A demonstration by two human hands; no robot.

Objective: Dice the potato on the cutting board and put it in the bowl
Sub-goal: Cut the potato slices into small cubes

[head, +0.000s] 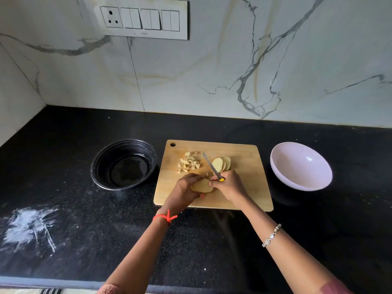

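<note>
Just the head view here, so I placed everything off the board [244,187]. It was a light wooden one lying flat on the black counter [84,209], with a hang hole in its far left corner.

Near the board's front edge, a bit left of middle, the left hand [182,192] had its fingers curled round a chunk of potato [201,185] and was holding it down on the wood. The right hand [230,185] was right up against that chunk and was clamped on the yellow handle of a knife [211,166]. The blade pointed away toward the board's far left.

The blade tip sat between two lots of cut potato. The dice [189,163] were in a loose heap on the board's far left part. The slices [221,164] were fanned and overlapping around the board's middle, just right of the blade.

Off the board:
- A black bowl [95,166] was just left of it, not touching, and looked glossy inside.
- A pale bowl [297,175] was right of it, also apart.
- A smear of white powder [29,225] lay well left of the board, toward the counter's front.
- A switch panel [144,19] was on the marble wall behind the board.

There was a red thread [166,217] on the left wrist, just past the board's front edge, and a silver bracelet [271,235] on the right wrist.
</note>
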